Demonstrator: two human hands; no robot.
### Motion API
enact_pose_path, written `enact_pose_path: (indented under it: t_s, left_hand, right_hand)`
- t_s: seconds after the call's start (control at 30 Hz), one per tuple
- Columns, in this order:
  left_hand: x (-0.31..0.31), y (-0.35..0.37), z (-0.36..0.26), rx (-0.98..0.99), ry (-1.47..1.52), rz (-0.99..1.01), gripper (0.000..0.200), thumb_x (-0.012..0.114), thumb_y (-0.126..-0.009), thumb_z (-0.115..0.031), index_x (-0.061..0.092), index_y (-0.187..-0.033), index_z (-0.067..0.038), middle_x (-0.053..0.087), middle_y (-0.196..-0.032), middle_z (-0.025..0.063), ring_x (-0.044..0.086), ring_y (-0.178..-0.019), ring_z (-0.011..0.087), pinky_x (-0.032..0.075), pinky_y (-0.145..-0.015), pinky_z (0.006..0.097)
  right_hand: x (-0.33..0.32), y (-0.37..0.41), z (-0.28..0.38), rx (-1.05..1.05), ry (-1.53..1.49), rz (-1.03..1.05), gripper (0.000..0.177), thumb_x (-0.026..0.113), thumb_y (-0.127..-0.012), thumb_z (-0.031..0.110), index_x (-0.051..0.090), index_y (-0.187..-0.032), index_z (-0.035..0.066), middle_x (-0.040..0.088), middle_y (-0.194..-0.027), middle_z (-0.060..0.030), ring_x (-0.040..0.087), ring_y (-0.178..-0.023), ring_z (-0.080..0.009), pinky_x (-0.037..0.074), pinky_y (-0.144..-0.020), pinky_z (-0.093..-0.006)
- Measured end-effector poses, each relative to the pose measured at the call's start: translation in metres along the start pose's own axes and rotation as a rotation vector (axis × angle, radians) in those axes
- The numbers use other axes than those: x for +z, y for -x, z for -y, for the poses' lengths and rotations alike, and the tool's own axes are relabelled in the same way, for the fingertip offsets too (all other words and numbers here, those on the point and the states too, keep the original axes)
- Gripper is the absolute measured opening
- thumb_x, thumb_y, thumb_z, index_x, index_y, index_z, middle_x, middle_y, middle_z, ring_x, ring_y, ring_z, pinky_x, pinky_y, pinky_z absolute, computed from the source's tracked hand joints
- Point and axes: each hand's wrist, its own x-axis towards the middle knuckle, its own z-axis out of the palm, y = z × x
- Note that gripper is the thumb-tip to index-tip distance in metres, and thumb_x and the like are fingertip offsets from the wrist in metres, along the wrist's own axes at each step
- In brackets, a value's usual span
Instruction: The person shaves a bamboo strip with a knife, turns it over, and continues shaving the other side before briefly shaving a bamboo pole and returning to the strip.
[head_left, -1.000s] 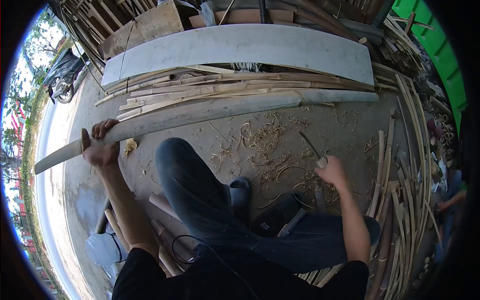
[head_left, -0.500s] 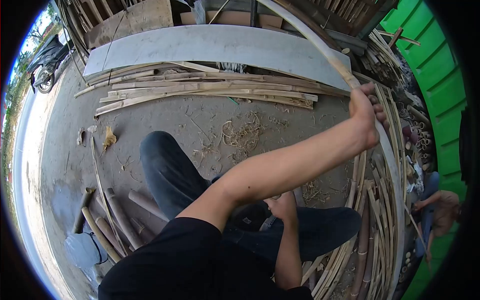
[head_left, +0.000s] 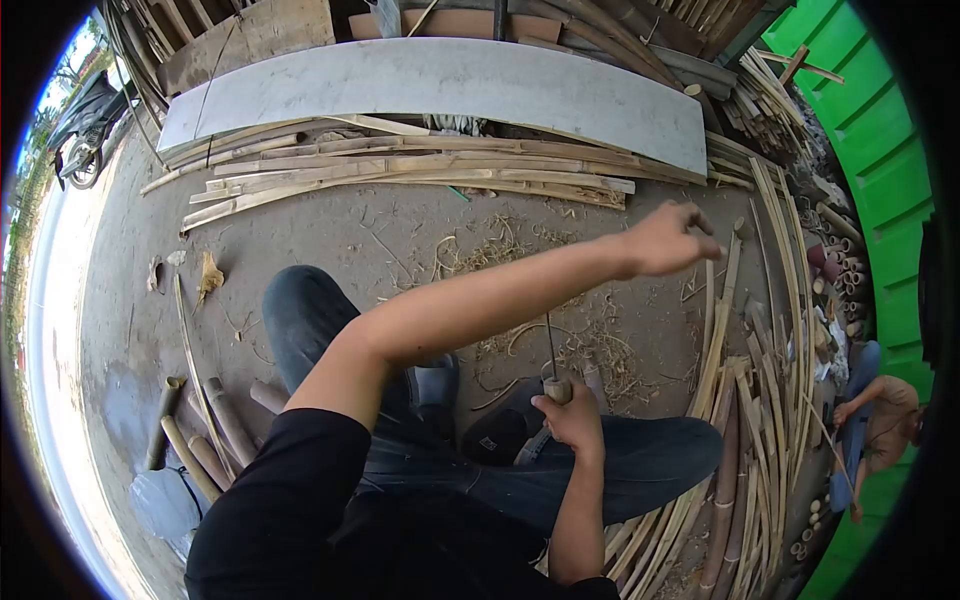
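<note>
My left hand (head_left: 672,240) reaches across to the right, over the ground in front of my knees. Its fingers are apart and slightly bent, with nothing in them. Below it, near my right knee, my right hand (head_left: 574,415) is closed round the light wooden handle of a knife (head_left: 557,389). The thin dark blade points away from me and looks edge-on; part of it is hidden behind my left forearm. Split bamboo strips (head_left: 722,310) lie just right of both hands. Curly bamboo shavings (head_left: 610,350) are scattered on the ground around the blade.
More bamboo strips (head_left: 420,165) lie across the ground ahead, before a long pale board (head_left: 430,85). Bamboo poles (head_left: 230,420) lie at my left. Another person (head_left: 880,410) sits at the right by a green metal wall (head_left: 850,110), holding a thin strip.
My left hand has let go of a long bamboo strip, which no longer crosses the view, and has moved left. The knife in my right hand has come into sight.
</note>
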Motion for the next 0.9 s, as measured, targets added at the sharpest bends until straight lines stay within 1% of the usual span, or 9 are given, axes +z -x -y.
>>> enact_pose_path:
  t_s: [0.07,0.2,0.3,0.37,0.43,0.5,0.57,0.73,0.9]
  left_hand:
    - [-0.101,-0.004,0.035,-0.093,0.079,-0.31,0.046,0.067,-0.088,-0.033,0.06,-0.118,0.001,0.065,-0.115,0.016,0.059,-0.113,0.0246,0.044,-0.099,0.0355]
    - [-0.26,0.015,0.199,-0.356,-0.708,-0.763,0.052,0.068,-0.079,-0.036,0.063,-0.111,0.006,0.068,-0.109,0.0253,0.064,-0.108,0.0357,0.049,-0.094,0.0394]
    - [-0.322,0.059,0.278,-0.655,-0.986,-0.658,0.062,0.064,-0.082,-0.033,0.05,-0.13,0.004,0.05,-0.136,0.0295,0.048,-0.128,0.0421,0.042,-0.106,0.045]
    - [-0.35,0.077,0.33,-0.685,-1.091,-0.71,0.067,0.064,-0.086,-0.034,0.04,-0.139,-0.001,0.038,-0.148,0.0256,0.038,-0.136,0.0425,0.038,-0.11,0.0477]
    - [-0.348,0.084,0.321,-0.779,-1.165,-0.647,0.071,0.065,-0.089,-0.034,0.035,-0.148,-0.007,0.039,-0.151,0.0176,0.034,-0.142,0.0363,0.034,-0.114,0.046]
    - [-0.368,0.089,0.383,-0.641,-1.338,-0.478,0.067,0.068,-0.088,-0.034,0.041,-0.145,-0.011,0.044,-0.148,0.0127,0.037,-0.139,0.0337,0.035,-0.112,0.047]
    - [-0.371,0.092,0.406,-0.439,-1.369,-0.592,0.058,0.07,-0.087,-0.032,0.049,-0.137,-0.01,0.051,-0.138,0.0121,0.044,-0.131,0.0319,0.038,-0.106,0.0462]
    - [-0.392,0.086,0.401,-0.359,-1.532,-0.425,0.041,0.069,-0.087,-0.031,0.055,-0.118,-0.007,0.055,-0.121,0.0126,0.049,-0.121,0.0312,0.04,-0.102,0.0439]
    - [-0.402,0.097,0.375,-0.25,-1.598,-0.323,0.036,0.061,-0.093,-0.033,0.054,-0.117,-0.007,0.058,-0.113,0.0145,0.055,-0.114,0.0315,0.04,-0.102,0.0443]
  right_hand:
    - [-0.021,-0.008,-0.01,-0.065,0.12,-0.057,0.04,0.079,-0.071,0.023,0.065,-0.098,-0.004,0.07,-0.09,-0.0202,0.069,-0.085,-0.0342,0.053,-0.077,-0.0409]
    - [-0.083,-0.006,0.032,-0.11,0.352,-0.124,0.042,0.079,-0.07,0.022,0.064,-0.099,-0.004,0.069,-0.089,-0.0221,0.068,-0.086,-0.0379,0.052,-0.077,-0.0424]
    - [-0.106,-0.02,0.05,-0.132,0.408,-0.19,0.041,0.079,-0.069,0.021,0.063,-0.099,-0.003,0.068,-0.088,-0.0222,0.068,-0.085,-0.0389,0.052,-0.076,-0.0434]
    - [-0.11,-0.039,0.049,-0.128,0.441,-0.266,0.04,0.08,-0.069,0.02,0.063,-0.098,-0.003,0.068,-0.087,-0.0222,0.068,-0.085,-0.0392,0.052,-0.075,-0.0438]
    - [-0.106,-0.053,0.036,0.035,0.422,-0.225,0.037,0.08,-0.07,0.02,0.063,-0.095,-0.002,0.068,-0.087,-0.022,0.068,-0.085,-0.0383,0.053,-0.074,-0.0441]
    - [-0.103,-0.069,0.039,0.1,0.434,-0.124,0.037,0.08,-0.07,0.022,0.063,-0.095,-0.001,0.068,-0.085,-0.0215,0.068,-0.084,-0.0385,0.053,-0.073,-0.0449]
    - [-0.101,-0.069,0.045,0.163,0.433,-0.016,0.037,0.079,-0.071,0.024,0.063,-0.095,0.001,0.068,-0.084,-0.0209,0.069,-0.083,-0.0387,0.053,-0.073,-0.0457]
    - [-0.096,-0.078,0.061,0.173,0.472,0.046,0.042,0.083,-0.068,0.027,0.062,-0.095,0.002,0.067,-0.079,-0.019,0.069,-0.078,-0.0381,0.053,-0.069,-0.0442]
    - [-0.088,-0.065,0.058,0.14,0.502,0.049,0.045,0.082,-0.069,0.03,0.061,-0.1,0.004,0.068,-0.078,-0.0201,0.068,-0.077,-0.0404,0.053,-0.069,-0.0482]
